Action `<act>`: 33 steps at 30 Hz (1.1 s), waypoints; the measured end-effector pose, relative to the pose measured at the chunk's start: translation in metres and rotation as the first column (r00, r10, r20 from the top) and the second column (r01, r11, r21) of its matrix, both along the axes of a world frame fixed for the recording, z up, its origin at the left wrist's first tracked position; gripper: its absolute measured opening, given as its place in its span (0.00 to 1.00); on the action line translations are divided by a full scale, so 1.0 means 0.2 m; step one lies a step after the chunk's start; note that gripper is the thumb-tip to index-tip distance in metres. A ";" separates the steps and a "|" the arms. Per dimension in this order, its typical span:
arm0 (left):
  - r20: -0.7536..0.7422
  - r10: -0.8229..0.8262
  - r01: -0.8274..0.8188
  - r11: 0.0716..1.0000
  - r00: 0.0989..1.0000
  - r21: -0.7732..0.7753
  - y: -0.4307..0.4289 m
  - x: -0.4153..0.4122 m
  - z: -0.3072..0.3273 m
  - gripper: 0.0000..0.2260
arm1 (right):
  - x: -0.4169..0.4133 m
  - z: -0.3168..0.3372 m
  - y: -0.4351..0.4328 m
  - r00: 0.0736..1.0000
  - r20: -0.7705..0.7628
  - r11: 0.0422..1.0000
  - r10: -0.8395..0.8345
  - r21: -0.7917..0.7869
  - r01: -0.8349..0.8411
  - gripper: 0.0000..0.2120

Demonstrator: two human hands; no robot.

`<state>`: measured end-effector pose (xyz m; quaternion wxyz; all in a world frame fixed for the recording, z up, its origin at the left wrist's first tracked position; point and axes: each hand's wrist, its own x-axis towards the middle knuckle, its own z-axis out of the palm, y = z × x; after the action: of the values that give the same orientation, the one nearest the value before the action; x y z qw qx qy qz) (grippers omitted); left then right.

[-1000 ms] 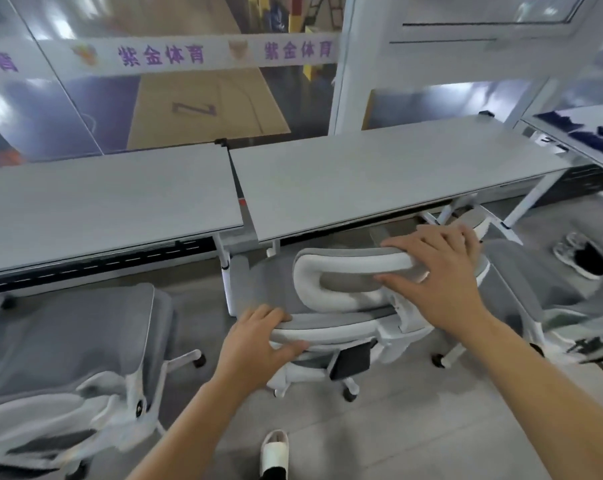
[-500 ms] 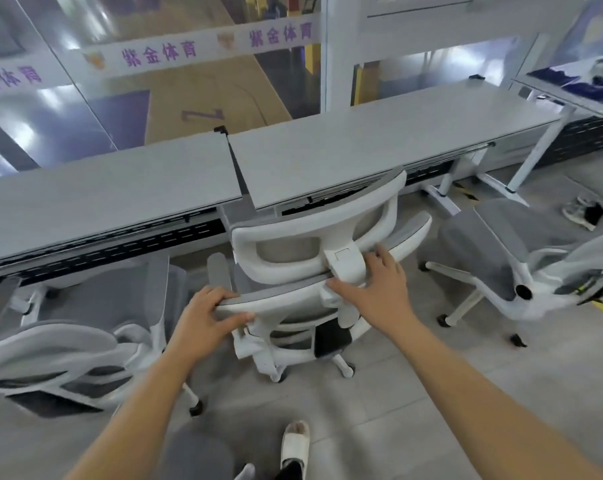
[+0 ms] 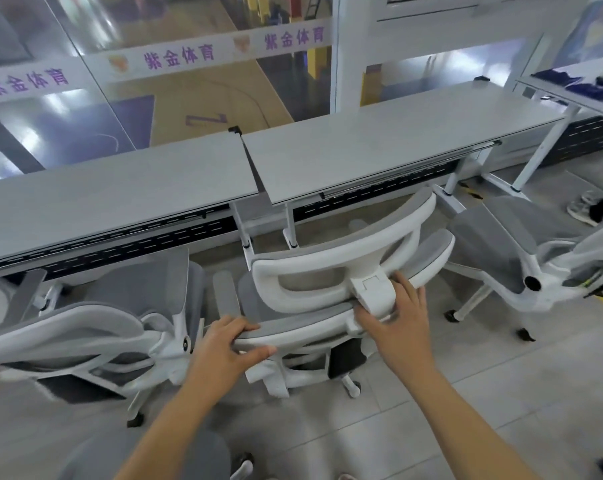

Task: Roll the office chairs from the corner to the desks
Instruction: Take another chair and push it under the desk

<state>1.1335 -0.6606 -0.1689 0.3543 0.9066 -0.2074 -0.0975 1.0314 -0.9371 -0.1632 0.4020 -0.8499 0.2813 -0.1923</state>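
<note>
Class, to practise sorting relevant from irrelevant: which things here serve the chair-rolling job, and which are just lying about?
For the job: middle chair, held by left hand and right hand; left chair; right chair; left desk; right desk.
Lying about: shoes; dark blue items on the far table.

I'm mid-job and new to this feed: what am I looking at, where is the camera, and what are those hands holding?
There is no machine here. One wide-angle camera sits on a person's head, looking forward and down, so the two bare arms are theirs. The left hand grips the top edge of the middle chair; the right hand holds it at the headrest bracket. Ahead, the left desk and right desk stand side by side. A left chair and right chair flank the middle one. Dark blue items lie on a far table.
</note>
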 end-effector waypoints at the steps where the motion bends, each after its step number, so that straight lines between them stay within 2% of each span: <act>1: 0.009 -0.009 0.008 1.000 1.000 0.012 0.02 -0.02 0.01 0.19 | -0.02 0.01 0.03 1.000 0.008 1.000 -0.020 0.000 0.020 0.28; 3: -0.007 -0.044 0.044 0.999 0.999 0.029 0.05 -0.03 0.03 0.14 | -0.07 0.02 0.10 0.994 0.001 0.991 -0.113 -0.072 0.113 0.27; 5: -0.102 -0.100 0.100 0.995 0.990 0.000 0.08 -0.01 0.04 0.13 | -0.08 0.05 0.17 0.981 0.001 0.973 -0.193 -0.128 0.192 0.28; 8: -0.220 -0.265 0.263 0.964 0.939 -0.037 0.15 0.08 0.04 0.17 | -0.06 0.12 0.28 0.962 -0.008 0.962 -0.272 -0.005 0.272 0.25; 11: -0.262 -0.449 0.453 0.890 0.854 -0.046 0.23 0.20 0.03 0.21 | -0.04 0.14 0.38 0.928 0.040 0.919 -0.369 0.164 0.359 0.21; 18: -0.361 -0.653 0.689 0.723 0.666 -0.038 0.28 0.41 -0.01 0.25 | -0.07 0.15 0.54 0.897 0.034 0.880 -0.442 0.210 0.426 0.21; 22: -0.387 -0.704 0.745 0.664 0.595 -0.061 0.28 0.43 -0.01 0.27 | -0.11 0.16 0.55 0.893 -0.025 0.874 -0.450 0.194 0.446 0.19; 27: -0.384 -0.722 0.745 0.656 0.575 -0.118 0.32 0.37 -0.04 0.28 | -0.17 0.15 0.59 0.886 -0.006 0.866 -0.463 0.209 0.454 0.14; 33: -0.395 -0.746 0.760 0.630 0.536 -0.159 0.39 0.31 -0.07 0.28 | -0.24 0.12 0.65 0.881 0.009 0.852 -0.474 0.257 0.456 0.15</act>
<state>1.1958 -0.5825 -0.1827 0.2991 0.6898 -0.4926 -0.4382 0.9836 -0.8075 -0.1382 0.4562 -0.6922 0.4853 -0.2778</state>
